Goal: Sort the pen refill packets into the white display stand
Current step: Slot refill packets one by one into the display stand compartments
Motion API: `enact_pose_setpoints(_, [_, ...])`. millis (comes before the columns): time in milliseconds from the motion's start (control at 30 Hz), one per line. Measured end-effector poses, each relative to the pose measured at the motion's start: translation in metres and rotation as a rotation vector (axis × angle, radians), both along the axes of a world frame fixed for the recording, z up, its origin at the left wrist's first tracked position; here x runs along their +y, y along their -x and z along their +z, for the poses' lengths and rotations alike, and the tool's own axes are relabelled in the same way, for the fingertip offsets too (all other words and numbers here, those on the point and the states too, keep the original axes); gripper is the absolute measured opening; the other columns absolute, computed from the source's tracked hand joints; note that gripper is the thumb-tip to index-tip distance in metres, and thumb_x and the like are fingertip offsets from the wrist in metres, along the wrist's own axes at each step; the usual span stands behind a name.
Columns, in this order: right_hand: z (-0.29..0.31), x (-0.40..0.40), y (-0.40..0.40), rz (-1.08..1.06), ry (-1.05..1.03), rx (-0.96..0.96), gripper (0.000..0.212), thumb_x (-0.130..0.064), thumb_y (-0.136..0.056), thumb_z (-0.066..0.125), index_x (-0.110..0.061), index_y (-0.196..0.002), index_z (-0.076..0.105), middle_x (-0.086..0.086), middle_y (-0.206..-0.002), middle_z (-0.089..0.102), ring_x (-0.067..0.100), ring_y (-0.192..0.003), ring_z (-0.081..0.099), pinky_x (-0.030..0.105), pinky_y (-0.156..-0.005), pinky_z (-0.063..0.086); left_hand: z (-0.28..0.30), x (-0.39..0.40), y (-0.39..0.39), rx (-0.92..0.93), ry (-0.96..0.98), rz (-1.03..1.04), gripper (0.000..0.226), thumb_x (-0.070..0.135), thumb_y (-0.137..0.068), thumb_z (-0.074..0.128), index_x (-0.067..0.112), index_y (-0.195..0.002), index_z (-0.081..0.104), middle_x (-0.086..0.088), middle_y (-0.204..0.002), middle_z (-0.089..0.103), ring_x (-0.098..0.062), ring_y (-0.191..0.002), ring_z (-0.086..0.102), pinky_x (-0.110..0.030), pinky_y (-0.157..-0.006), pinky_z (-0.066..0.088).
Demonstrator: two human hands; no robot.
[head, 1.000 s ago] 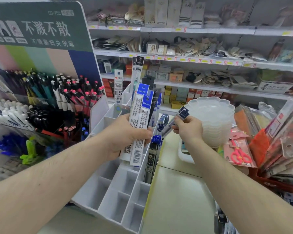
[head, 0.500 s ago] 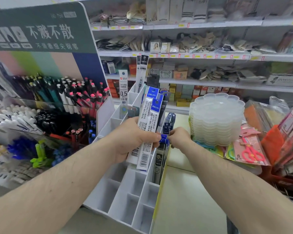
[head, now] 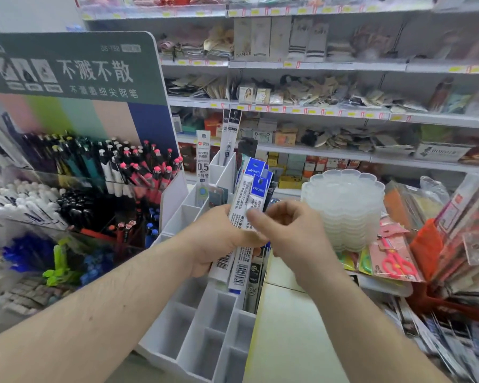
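My left hand (head: 213, 244) grips a bunch of white pen refill packets (head: 248, 194) with blue tops, held upright over the white display stand (head: 205, 335). My right hand (head: 293, 239) is up against the bunch, and its thumb and fingers pinch the front packet. The stand has several open compartments near me. Dark refill packets (head: 252, 283) stand in its right column below my hands. Tall packets (head: 231, 134) and a 0.5 mm packet (head: 203, 161) stand in the far compartments.
A pen display (head: 94, 175) under a green sign stands directly left of the stand. A stack of clear plastic trays (head: 346, 205) sits to the right, with scissors packs (head: 393, 261) and a red basket (head: 454, 308) of packets beyond. Stocked shelves (head: 329, 111) fill the background.
My right hand lowered a blue-topped packet into the stand's right column, let it go, and has come back up to the bunch in my left hand. The camera has tilted upward.
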State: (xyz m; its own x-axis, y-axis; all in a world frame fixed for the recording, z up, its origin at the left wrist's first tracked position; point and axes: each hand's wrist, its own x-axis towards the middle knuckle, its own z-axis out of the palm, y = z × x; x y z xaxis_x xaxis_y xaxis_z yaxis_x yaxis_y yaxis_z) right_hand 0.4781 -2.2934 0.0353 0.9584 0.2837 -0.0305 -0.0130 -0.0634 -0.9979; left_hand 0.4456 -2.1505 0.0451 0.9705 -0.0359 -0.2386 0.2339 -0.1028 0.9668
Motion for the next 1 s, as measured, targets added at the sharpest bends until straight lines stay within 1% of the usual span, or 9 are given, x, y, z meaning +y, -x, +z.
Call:
enact_pose_setpoints(67, [-0.005, 0.005, 0.002, -0.021, 0.015, 0.014, 0.021, -0.023, -0.076, 0.085, -0.014, -0.081, 0.067, 0.004, -0.073, 0.071, 0.009, -0.060, 0.061, 0.023, -0.053, 0.050, 0.000, 0.000, 0.001, -0.004, 0.014, -0.058, 0.035, -0.008, -0.078, 0.072, 0.011, -0.107, 0.069, -0.005, -0.086, 0.074, -0.014, -0.074, 0.070, -0.027, -0.065, 0.054])
enact_pose_setpoints(167, [-0.003, 0.000, 0.002, 0.004, -0.040, 0.027, 0.010, -0.014, -0.084, 0.079, -0.012, -0.087, 0.069, 0.000, -0.070, 0.070, 0.003, -0.052, 0.059, 0.015, -0.046, 0.044, 0.002, 0.004, 0.000, 0.040, 0.096, -0.100, 0.045, 0.001, -0.067, 0.063, 0.010, -0.111, 0.067, -0.014, -0.094, 0.071, -0.025, -0.083, 0.070, -0.038, -0.072, 0.058])
enact_pose_setpoints(300, [0.000, -0.010, 0.005, 0.043, -0.170, 0.082, 0.008, -0.004, -0.090, 0.069, -0.001, -0.096, 0.066, 0.002, -0.072, 0.068, 0.000, -0.043, 0.055, 0.013, -0.040, 0.041, 0.003, 0.005, 0.000, 0.068, 0.155, -0.081, 0.039, -0.009, -0.070, 0.062, 0.012, -0.103, 0.066, -0.012, -0.083, 0.072, -0.024, -0.072, 0.072, -0.038, -0.065, 0.060])
enact_pose_setpoints(467, [-0.004, -0.019, 0.001, -0.002, -0.295, 0.213, 0.005, -0.006, -0.094, 0.062, -0.002, -0.092, 0.063, 0.005, -0.072, 0.066, 0.002, -0.036, 0.046, 0.014, -0.036, 0.034, 0.003, 0.007, 0.000, 0.088, 0.038, -0.011, 0.043, 0.000, -0.081, 0.073, 0.007, -0.121, 0.060, -0.016, -0.104, 0.075, -0.034, -0.094, 0.073, -0.053, -0.084, 0.058])
enact_pose_setpoints(567, [-0.011, -0.028, -0.007, -0.049, -0.408, 0.298, 0.016, -0.009, -0.098, 0.056, -0.011, -0.083, 0.060, 0.000, -0.063, 0.059, 0.005, -0.035, 0.031, 0.016, -0.035, 0.023, 0.003, 0.007, -0.002, 0.094, -0.017, 0.095, 0.035, 0.000, -0.087, 0.067, 0.009, -0.120, 0.059, -0.011, -0.100, 0.076, -0.029, -0.089, 0.074, -0.048, -0.079, 0.060])
enact_pose_setpoints(700, [-0.012, -0.039, -0.014, -0.057, -0.518, 0.389, 0.017, -0.012, -0.102, 0.048, -0.015, -0.088, 0.056, -0.002, -0.069, 0.063, 0.007, -0.041, 0.041, 0.016, -0.039, 0.035, 0.003, 0.007, -0.004, 0.124, -0.050, 0.116, 0.032, 0.001, -0.087, 0.068, 0.015, -0.115, 0.059, -0.009, -0.096, 0.076, -0.029, -0.087, 0.075, -0.048, -0.076, 0.060])
enact_pose_setpoints(800, [-0.017, -0.043, -0.016, 0.005, -0.591, 0.465, 0.019, -0.014, -0.104, 0.043, -0.015, -0.088, 0.055, 0.000, -0.072, 0.056, 0.007, -0.040, 0.040, 0.016, -0.041, 0.032, 0.004, 0.005, -0.003, 0.128, -0.049, 0.122, 0.033, 0.000, -0.087, 0.067, 0.015, -0.116, 0.058, -0.012, -0.102, 0.074, -0.030, -0.090, 0.073, -0.051, -0.081, 0.059])
enact_pose_setpoints(900, [-0.027, -0.048, -0.019, -0.018, -0.594, 0.588, 0.015, -0.024, -0.102, 0.045, -0.016, -0.093, 0.054, -0.001, -0.066, 0.051, 0.009, -0.041, 0.039, 0.018, -0.041, 0.032, 0.004, 0.004, -0.003, 0.120, -0.030, 0.131, 0.030, -0.001, -0.088, 0.066, 0.015, -0.113, 0.058, -0.013, -0.102, 0.074, -0.027, -0.086, 0.073, -0.047, -0.078, 0.060])
enact_pose_setpoints(1000, [-0.042, -0.054, -0.024, -0.146, -0.494, 0.562, 0.016, -0.026, -0.099, 0.051, -0.014, -0.091, 0.057, -0.002, -0.058, 0.052, 0.009, -0.042, 0.039, 0.018, -0.041, 0.033, 0.003, 0.005, -0.003, 0.105, -0.030, 0.138, 0.029, -0.002, -0.089, 0.064, 0.015, -0.111, 0.058, -0.012, -0.101, 0.073, -0.026, -0.084, 0.072, -0.046, -0.078, 0.059])
